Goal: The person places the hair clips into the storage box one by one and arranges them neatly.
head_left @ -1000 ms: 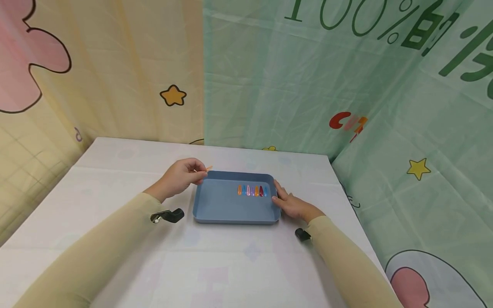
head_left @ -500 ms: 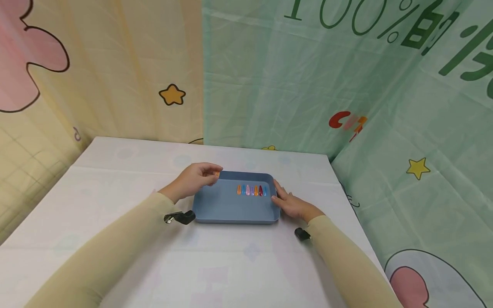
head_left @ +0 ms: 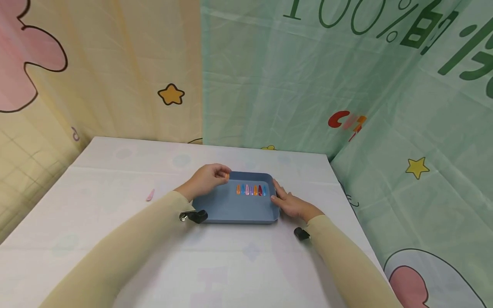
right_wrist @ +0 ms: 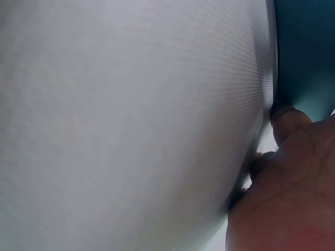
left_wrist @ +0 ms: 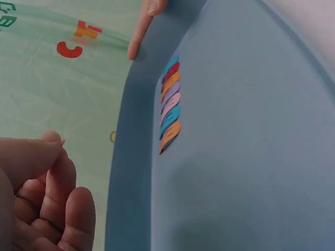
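Note:
In the head view my left hand (head_left: 208,177) is over the far left part of a blue-grey tray (head_left: 231,211), pinching an orange snap hair clip (head_left: 227,176) between thumb and fingertips. Most of that clip is hidden; only its tip shows in the left wrist view. Inside the tray, several snap hair clips (left_wrist: 170,107) lie side by side in a row: orange, blue, pink, purple, orange, dark red and blue. At the tray's right edge my right hand (head_left: 294,205) holds the rim, its thumb on top and fingers along the outside.
A pink hair clip (head_left: 150,195) lies on the white-covered table (head_left: 246,265), left of the tray and beside the left forearm. Printed curtains (head_left: 265,77) stand behind the table and along its sides.
My left hand has moved right with the orange hair clip, from the tray's far left corner to over the tray. The pink clip on the table has come into view. The right hand stays put.

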Action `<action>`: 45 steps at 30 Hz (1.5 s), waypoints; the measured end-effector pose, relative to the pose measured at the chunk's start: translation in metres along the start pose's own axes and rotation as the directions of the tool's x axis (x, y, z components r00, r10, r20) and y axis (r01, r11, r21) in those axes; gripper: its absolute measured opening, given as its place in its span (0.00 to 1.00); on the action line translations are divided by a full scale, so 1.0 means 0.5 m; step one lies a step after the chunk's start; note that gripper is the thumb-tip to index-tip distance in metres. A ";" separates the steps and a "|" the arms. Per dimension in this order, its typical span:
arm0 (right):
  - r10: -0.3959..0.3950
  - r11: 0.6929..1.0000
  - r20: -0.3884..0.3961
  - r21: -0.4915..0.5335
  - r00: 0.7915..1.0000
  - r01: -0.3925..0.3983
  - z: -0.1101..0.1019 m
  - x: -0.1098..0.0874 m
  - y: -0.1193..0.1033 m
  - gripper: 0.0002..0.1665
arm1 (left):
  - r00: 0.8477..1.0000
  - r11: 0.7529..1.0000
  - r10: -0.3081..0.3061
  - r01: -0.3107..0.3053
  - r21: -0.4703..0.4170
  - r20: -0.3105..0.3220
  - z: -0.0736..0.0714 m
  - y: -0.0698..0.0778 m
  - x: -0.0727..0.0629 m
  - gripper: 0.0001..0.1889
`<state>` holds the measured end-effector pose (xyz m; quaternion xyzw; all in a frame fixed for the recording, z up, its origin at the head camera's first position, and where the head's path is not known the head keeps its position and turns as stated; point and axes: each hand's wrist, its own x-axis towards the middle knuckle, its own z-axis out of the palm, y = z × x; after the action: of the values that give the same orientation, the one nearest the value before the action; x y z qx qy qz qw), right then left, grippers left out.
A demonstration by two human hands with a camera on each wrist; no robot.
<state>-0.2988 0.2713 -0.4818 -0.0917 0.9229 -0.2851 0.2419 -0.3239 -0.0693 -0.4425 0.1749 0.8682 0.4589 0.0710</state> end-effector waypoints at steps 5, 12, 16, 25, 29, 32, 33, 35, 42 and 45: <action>-0.005 1.000 -0.004 -0.007 1.000 0.005 0.001 0.000 0.000 0.45 | 0.999 0.998 -0.050 0.049 0.036 0.016 0.018 -0.003 0.019 0.19; -0.022 1.000 -0.002 -0.014 1.000 0.022 0.000 -0.003 -0.003 0.46 | 0.996 0.996 -0.087 0.086 0.029 0.036 0.037 -0.006 0.031 0.20; -0.030 0.999 -0.004 -0.013 1.000 0.030 0.000 -0.002 -0.002 0.46 | 0.995 0.995 -0.090 0.088 0.056 0.031 0.044 -0.011 0.034 0.21; -0.030 1.000 -0.004 -0.008 1.000 0.030 -0.002 -0.005 -0.005 0.45 | 0.989 0.987 -0.141 0.138 0.086 0.039 0.053 -0.025 0.043 0.19; -0.035 0.999 -0.001 -0.005 0.999 0.035 -0.002 -0.003 -0.002 0.45 | 0.986 0.984 -0.157 0.151 0.091 0.061 0.059 -0.029 0.047 0.19; -0.034 0.999 -0.002 -0.004 0.999 0.034 -0.002 -0.003 -0.001 0.45 | 0.984 0.983 -0.162 0.153 0.104 0.078 0.065 -0.031 0.051 0.19; -0.035 0.999 -0.002 -0.002 0.999 0.035 -0.002 -0.003 -0.001 0.45 | 0.983 0.982 -0.163 0.154 0.109 0.081 0.067 -0.032 0.052 0.19; -0.032 0.999 -0.003 -0.001 0.999 0.032 -0.001 -0.003 -0.001 0.45 | 0.983 0.981 -0.164 0.154 0.115 0.085 0.071 -0.033 0.055 0.19; -0.027 1.000 -0.002 -0.005 1.000 0.027 -0.002 -0.003 -0.002 0.45 | 0.983 0.981 -0.158 0.145 0.132 0.092 0.080 -0.037 0.063 0.18; -0.025 1.000 -0.004 -0.002 1.000 0.025 -0.003 -0.004 -0.003 0.45 | 0.984 0.980 -0.152 0.138 0.142 0.093 0.082 -0.039 0.067 0.18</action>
<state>-0.2975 0.2716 -0.4793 -0.1028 0.9224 -0.2874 0.2367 -0.3479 -0.0356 -0.4808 0.1391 0.9029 0.3829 0.1371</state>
